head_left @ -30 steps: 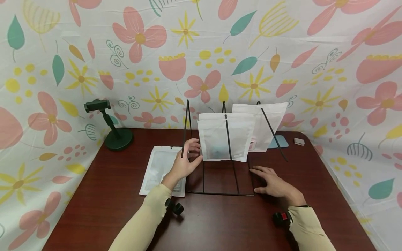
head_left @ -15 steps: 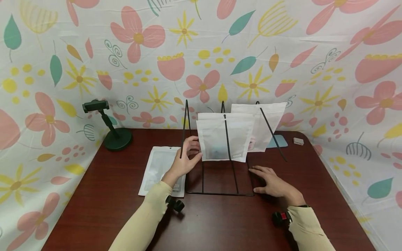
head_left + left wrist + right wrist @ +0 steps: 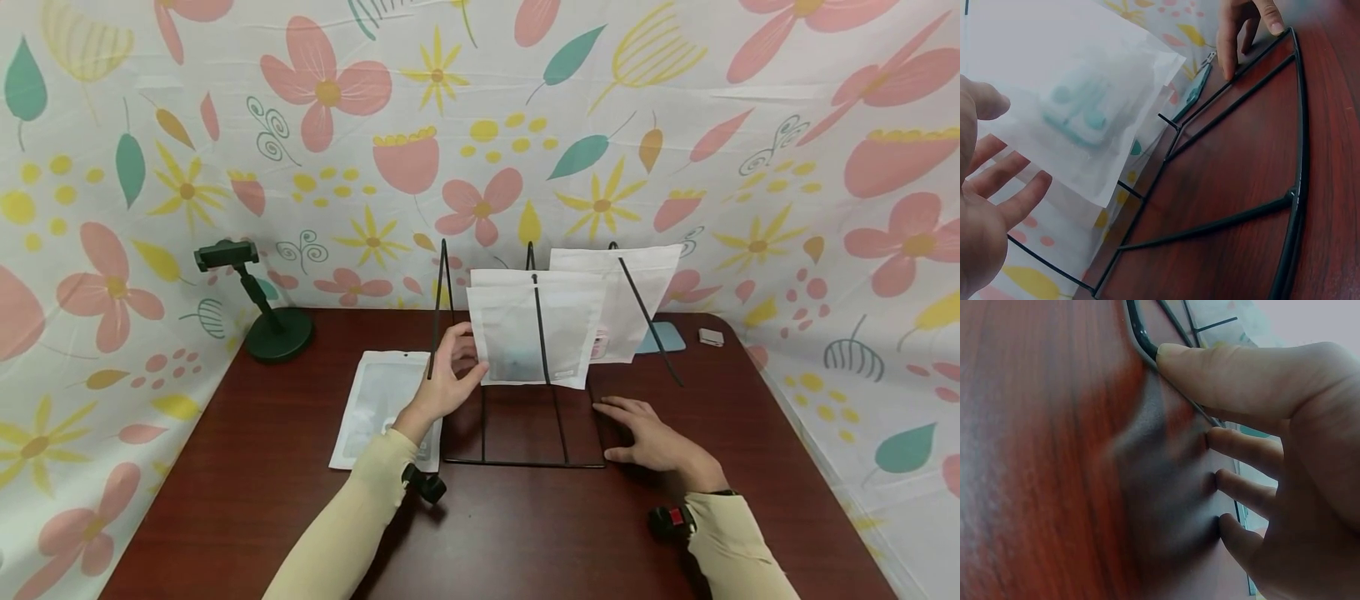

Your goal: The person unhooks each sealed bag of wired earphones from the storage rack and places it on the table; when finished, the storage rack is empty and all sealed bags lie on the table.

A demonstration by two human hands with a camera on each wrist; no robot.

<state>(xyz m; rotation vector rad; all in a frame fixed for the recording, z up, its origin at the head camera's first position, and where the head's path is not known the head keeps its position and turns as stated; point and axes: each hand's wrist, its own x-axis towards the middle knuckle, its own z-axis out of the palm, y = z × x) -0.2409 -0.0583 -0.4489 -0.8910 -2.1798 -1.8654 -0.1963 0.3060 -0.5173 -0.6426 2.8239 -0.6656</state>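
Observation:
My left hand (image 3: 448, 375) is at the left edge of a white flat pouch (image 3: 517, 329) that hangs at the front of a black wire rack (image 3: 525, 465). Its thumb overlaps the pouch's lower left edge; the other fingers reach partly behind it, spread apart from the thumb. A blue-green shape shows faintly through the pouch (image 3: 1079, 106). My right hand (image 3: 656, 437) rests at the rack's front right corner. In the right wrist view its thumb touches the black wire (image 3: 1141, 337), and its fingertips (image 3: 1225, 478) lie along the base.
Another white pouch (image 3: 637, 283) hangs on the rack's right arm. A third pouch (image 3: 367, 408) lies flat on the table left of the rack. Behind stand a dark green stand (image 3: 277, 333), a light blue flat item (image 3: 671, 336) and a small white object (image 3: 710, 337). Patterned cloth surrounds the table.
My left hand has shifted slightly, its thumb now overlapping the pouch's edge a little more. The right hand stays at the rack's corner. The whole view has drifted slightly.

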